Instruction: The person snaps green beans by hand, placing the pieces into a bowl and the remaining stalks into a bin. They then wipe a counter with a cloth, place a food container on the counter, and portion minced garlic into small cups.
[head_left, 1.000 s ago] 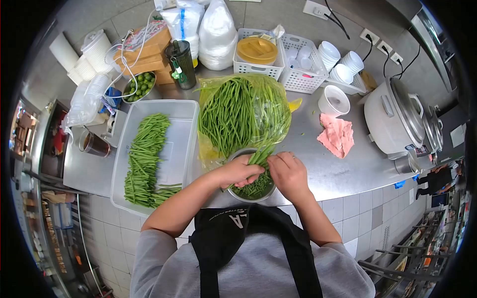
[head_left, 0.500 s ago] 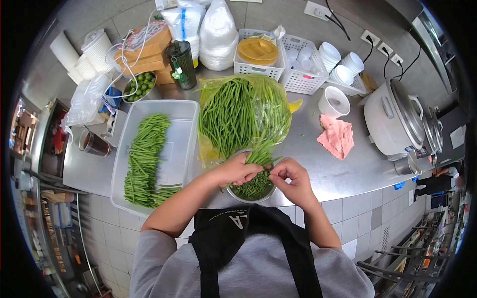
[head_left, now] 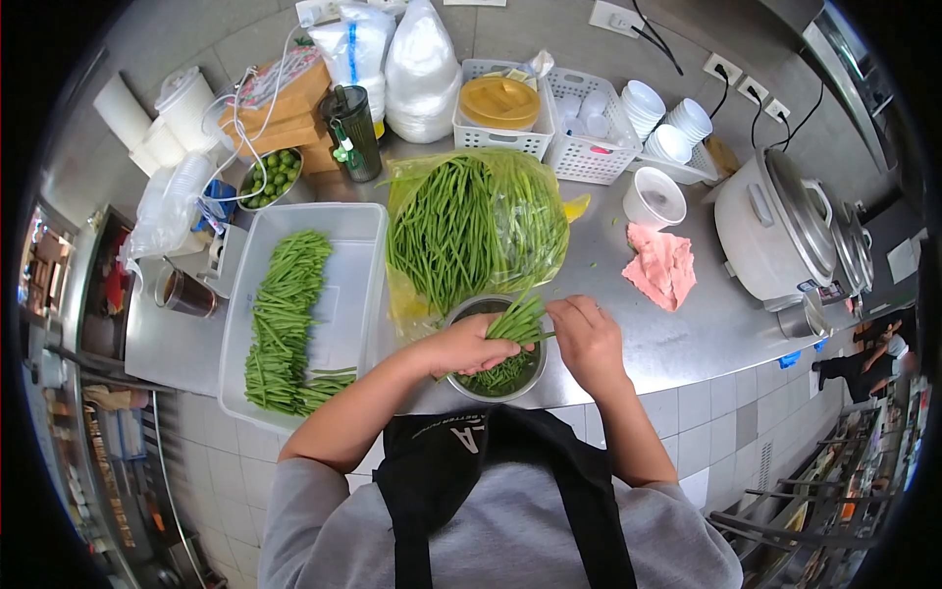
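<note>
My left hand (head_left: 469,346) is closed around a bunch of green beans (head_left: 517,322), whose ends stick out to the right above a metal bowl (head_left: 539,372). Short green bean pieces (head_left: 498,377) lie in the bowl. Just right of the bunch's ends is my right hand (head_left: 592,346), its fingertips pinched together; what they hold, if anything, is too small to make out. Behind the bowl, a yellow plastic bag (head_left: 400,287) lies open, full of long green beans (head_left: 442,231). To the left, a clear plastic tub (head_left: 351,270) holds a long pile of green beans (head_left: 285,319).
A pink cloth (head_left: 661,267) and a white tub (head_left: 654,199) sit on the right, before a large rice cooker (head_left: 770,231). White baskets (head_left: 589,157) line the wall. At left stand a glass of dark drink (head_left: 186,293) and a bowl of green limes (head_left: 275,180). A person stands far right.
My right hand has moved slightly up and right, away from the bean ends. The bunch in my left hand now tilts more to the right. The view has shifted a little.
</note>
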{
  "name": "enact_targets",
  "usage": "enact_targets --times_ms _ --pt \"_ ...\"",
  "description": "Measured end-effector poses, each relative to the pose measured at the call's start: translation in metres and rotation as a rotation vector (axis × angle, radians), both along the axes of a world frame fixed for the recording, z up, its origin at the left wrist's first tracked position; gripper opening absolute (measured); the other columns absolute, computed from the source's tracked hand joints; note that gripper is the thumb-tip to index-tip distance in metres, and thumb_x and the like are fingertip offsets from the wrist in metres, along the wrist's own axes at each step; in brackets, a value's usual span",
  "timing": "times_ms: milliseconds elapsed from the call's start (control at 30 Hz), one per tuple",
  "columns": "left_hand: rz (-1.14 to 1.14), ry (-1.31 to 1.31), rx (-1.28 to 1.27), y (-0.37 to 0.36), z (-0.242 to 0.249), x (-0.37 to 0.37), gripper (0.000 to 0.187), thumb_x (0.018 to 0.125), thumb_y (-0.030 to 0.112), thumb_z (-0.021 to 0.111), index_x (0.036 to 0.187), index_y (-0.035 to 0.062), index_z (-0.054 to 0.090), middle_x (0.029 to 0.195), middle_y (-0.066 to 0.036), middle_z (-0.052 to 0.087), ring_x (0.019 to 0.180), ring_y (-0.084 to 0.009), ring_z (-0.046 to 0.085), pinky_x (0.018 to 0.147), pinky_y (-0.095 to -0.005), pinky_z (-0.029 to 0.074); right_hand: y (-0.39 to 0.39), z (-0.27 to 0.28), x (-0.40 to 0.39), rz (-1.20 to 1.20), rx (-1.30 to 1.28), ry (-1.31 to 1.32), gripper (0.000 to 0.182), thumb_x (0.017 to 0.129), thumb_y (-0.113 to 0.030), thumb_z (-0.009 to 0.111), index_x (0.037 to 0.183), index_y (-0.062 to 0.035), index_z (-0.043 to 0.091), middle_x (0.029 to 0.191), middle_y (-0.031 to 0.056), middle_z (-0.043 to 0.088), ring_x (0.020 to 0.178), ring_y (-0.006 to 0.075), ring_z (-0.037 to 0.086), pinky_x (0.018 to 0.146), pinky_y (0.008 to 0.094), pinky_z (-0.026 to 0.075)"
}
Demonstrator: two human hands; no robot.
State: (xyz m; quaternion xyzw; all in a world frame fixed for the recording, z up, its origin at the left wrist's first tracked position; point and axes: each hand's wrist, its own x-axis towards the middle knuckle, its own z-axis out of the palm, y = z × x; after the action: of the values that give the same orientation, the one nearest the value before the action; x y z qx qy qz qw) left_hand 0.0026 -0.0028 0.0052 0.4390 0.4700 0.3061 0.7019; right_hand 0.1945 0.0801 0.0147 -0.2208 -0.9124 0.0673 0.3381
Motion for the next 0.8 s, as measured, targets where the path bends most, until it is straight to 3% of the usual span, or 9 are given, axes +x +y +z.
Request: enact_targets --times_ms 67,200,267,367,533,633,800 --pt "-0.011 0.016 0.016 0.001 -0.004 -0.001 0.024 0.088 0.02 0.054 0.108 0.0072 0.057 0.062 0.003 0.047 0.048 -0.0027 0.038 0.043 -0.02 0.032 -0.008 -0.001 0.0 0.004 -0.356 0.124 0.014 0.077 0.002 0.058 0.09 -0.0027 0.059 0.081 0.0082 0.055 0.067 0.0198 0.054 0.057 0.0285 0.043" --pt "0.02 0.422 0.494 -0.002 -0.013 0.006 0.024 0.087 0.021 0.055 0.105 0.0046 0.055 0.077 -0.008 0.059 0.063 -0.0188 0.056 0.057 -0.0317 0.044 -0.007 -0.018 0.0 -0.081 -0.767 0.471 0.005 0.085 0.0 0.055 0.089 -0.0006 0.057 0.08 0.0072 0.053 0.065 0.0133 0.051 0.056 0.0251 0.041" --pt "0.036 0.756 0.691 -0.002 -0.022 0.006 0.026 0.086 0.022 0.057 0.103 0.0034 0.053 0.086 -0.014 0.062 0.074 -0.03 0.061 0.066 -0.0388 0.047 -0.003 -0.016 0.002 -0.073 -0.728 0.48 0.006 0.082 0.001 0.058 0.087 -0.0009 0.056 0.079 0.0053 0.053 0.065 0.0106 0.051 0.056 0.0233 0.041" --pt "0.042 0.912 0.605 -0.002 -0.007 0.007 0.03 0.082 0.024 0.06 0.101 0.0033 0.05 0.089 -0.019 0.061 0.084 -0.0389 0.058 0.07 -0.045 0.046 -0.006 -0.013 0.003 -0.017 -0.665 0.42 0.009 0.079 0.003 0.06 0.086 -0.0013 0.056 0.078 0.0048 0.053 0.063 0.0098 0.051 0.055 0.0223 0.041" --pt "0.172 1.164 0.575 -0.001 -0.002 -0.005 0.03 0.078 0.02 0.063 0.098 0.003 0.047 0.084 -0.018 0.06 0.081 -0.0369 0.06 0.069 -0.0442 0.047 -0.018 -0.019 0.006 0.027 -0.722 0.314 0.012 0.076 0.005 0.061 0.085 -0.002 0.056 0.08 0.0045 0.054 0.059 0.0089 0.051 0.052 0.0224 0.041" --pt "0.25 1.236 0.623 0.0 -0.004 -0.01 0.026 0.076 0.014 0.062 0.093 0.0032 0.046 0.08 -0.017 0.06 0.077 -0.0362 0.06 0.067 -0.0437 0.047 -0.024 -0.012 0.002 -0.007 -0.825 0.261 0.012 0.077 0.007 0.059 0.084 -0.0022 0.055 0.079 0.0025 0.053 0.065 0.0065 0.049 0.058 0.0203 0.041" --pt "0.318 1.347 0.753 -0.001 -0.005 -0.009 0.018 0.072 0.006 0.057 0.087 0.0044 0.047 0.073 -0.014 0.059 0.068 -0.0333 0.06 0.06 -0.0424 0.048 -0.021 0.011 -0.013 -0.021 -0.53 0.318 0.016 0.077 0.007 0.059 0.091 -0.0009 0.059 0.081 0.006 0.055 0.062 0.0104 0.05 0.056 0.0217 0.042"
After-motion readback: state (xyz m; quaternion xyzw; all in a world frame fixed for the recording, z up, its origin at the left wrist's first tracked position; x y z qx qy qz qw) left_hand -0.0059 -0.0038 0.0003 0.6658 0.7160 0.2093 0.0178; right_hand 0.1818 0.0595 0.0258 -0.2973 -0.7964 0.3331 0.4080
